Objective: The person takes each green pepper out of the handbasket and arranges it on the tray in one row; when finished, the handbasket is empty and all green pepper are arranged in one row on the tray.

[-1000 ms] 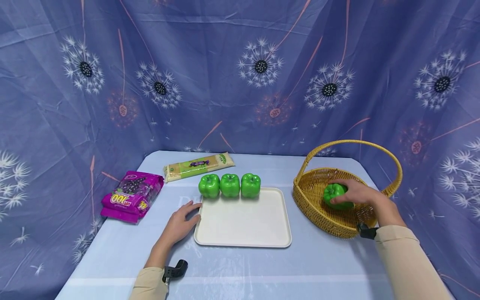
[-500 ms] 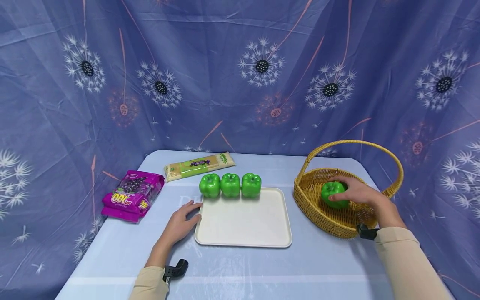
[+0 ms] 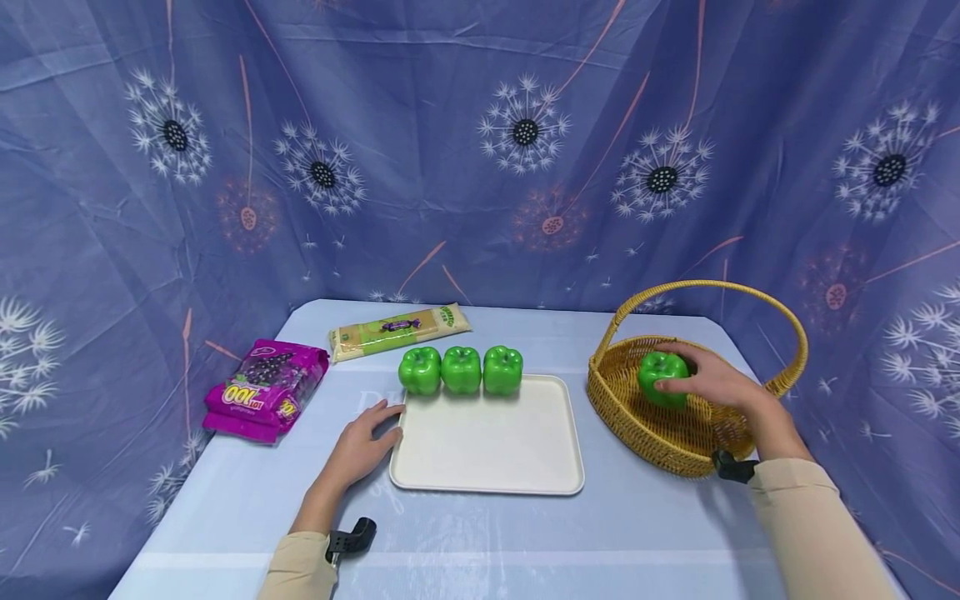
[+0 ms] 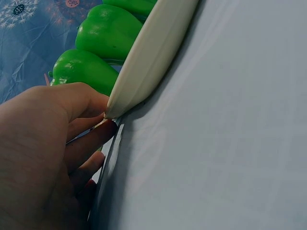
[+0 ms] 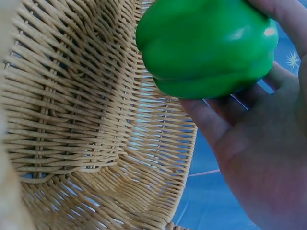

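Note:
In the head view my right hand (image 3: 708,379) grips a green bell pepper (image 3: 660,377) inside the wicker basket (image 3: 622,408). The right wrist view has the pepper (image 5: 206,48) between thumb and fingers, raised off the basket's woven bottom (image 5: 62,96). My left hand (image 3: 360,446) lies by the left edge of a white tray (image 3: 487,442), its thumb and fingertips touching the rim. Seen from the left wrist, these fingers are loosely bent beside the tray (image 4: 148,62). Three green bell peppers (image 3: 461,370) stand in a row along the tray's back left.
A purple snack bag (image 3: 266,390) lies at the table's left. Behind the peppers is a long yellow-green packet (image 3: 397,332). The basket's tall handle (image 3: 705,283) arches above the right hand. A blue dandelion-print curtain (image 3: 450,167) hangs around the table.
My right hand has lifted the bell pepper slightly and tipped it more upright within the basket. The left hand and the tray have stayed in place.

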`<state>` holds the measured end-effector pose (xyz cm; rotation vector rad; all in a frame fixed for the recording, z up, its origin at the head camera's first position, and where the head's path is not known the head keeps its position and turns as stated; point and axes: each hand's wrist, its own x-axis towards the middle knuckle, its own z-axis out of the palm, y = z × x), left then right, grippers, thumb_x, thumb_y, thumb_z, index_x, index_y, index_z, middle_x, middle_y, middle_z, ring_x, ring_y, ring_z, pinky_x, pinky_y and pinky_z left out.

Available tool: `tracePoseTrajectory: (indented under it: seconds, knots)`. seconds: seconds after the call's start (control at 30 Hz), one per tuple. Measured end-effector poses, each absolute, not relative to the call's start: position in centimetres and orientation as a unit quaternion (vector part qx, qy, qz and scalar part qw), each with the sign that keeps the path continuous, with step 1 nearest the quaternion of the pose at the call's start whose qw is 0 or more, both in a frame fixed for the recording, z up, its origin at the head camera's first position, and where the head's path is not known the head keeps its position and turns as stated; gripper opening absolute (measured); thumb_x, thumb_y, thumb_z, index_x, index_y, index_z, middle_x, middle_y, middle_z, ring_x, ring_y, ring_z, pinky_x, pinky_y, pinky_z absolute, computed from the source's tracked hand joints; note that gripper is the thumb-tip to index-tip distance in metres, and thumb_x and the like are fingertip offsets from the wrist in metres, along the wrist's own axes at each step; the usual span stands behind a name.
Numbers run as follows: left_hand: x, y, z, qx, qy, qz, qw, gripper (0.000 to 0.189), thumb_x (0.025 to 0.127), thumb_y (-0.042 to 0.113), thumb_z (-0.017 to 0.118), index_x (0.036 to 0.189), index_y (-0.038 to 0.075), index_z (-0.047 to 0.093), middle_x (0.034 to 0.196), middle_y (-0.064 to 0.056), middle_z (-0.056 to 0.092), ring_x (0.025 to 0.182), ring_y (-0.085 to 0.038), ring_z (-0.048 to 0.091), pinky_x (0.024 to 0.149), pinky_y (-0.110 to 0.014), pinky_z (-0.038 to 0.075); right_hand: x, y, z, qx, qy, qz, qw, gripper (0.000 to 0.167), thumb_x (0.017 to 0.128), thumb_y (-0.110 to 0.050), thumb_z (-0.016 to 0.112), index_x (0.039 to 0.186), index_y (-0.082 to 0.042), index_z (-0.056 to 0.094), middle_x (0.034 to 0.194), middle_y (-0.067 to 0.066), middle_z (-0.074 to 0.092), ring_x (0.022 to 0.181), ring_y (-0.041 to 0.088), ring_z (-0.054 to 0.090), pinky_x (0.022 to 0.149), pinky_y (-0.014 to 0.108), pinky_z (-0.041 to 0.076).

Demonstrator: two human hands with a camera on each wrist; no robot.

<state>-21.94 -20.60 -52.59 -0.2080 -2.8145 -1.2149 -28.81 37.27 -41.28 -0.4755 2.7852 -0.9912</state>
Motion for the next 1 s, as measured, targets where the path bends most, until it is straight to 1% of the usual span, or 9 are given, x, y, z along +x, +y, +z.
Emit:
tracePoseTrajectory:
  seconds: [0.33,0.57,0.8,1.0]
  knots:
    - [-21.9,-20.7,-52.6,-0.068,-0.916,-0.394,0.03,0.042,0.092,0.027,0.064,0.133,0.017,0.059,0.146,-0.018,0.04,0.134,-0.044,0.033,0.107,-0.062,0.024,-28.4,36.3,-40.6,-0.173,0.925,-0.334,0.06,0.075,0.086,-0.036,0.072,0.146,-0.008,0.038,0.127,0.016,0.051,0.104,0.03,0.055,0.077,0.04,0.05]
    - [-22.0,-20.6,-52.5,-0.059,-0.916,-0.397,0.027,0.042,0.092,0.028,0.063,0.133,0.017,0.06,0.146,-0.018,0.041,0.134,-0.044,0.032,0.106,-0.064,0.023,-28.3,35.9,-40.5,-0.176,0.926,-0.331,0.053,0.074,0.085,-0.039,0.072,0.146,-0.011,0.04,0.125,0.013,0.053,0.103,0.029,0.055,0.078,0.041,0.05]
    - [-21.9,-20.6,-52.5,-0.062,-0.916,-0.396,0.026,0.042,0.092,0.028,0.063,0.132,0.017,0.06,0.146,-0.018,0.041,0.134,-0.043,0.032,0.106,-0.064,0.023,-27.8,35.0,-39.9,-0.183,0.924,-0.332,0.052,0.074,0.083,-0.04,0.074,0.145,-0.013,0.042,0.121,0.01,0.054,0.099,0.027,0.056,0.076,0.041,0.05]
    - [-22.0,-20.6,-52.5,-0.06,-0.917,-0.394,0.023,0.042,0.092,0.028,0.063,0.133,0.017,0.059,0.147,-0.018,0.04,0.134,-0.044,0.032,0.106,-0.064,0.023,-27.5,34.1,-39.1,-0.191,0.918,-0.345,0.054,0.072,0.084,-0.039,0.074,0.145,-0.019,0.042,0.124,0.008,0.052,0.1,0.027,0.055,0.077,0.042,0.051]
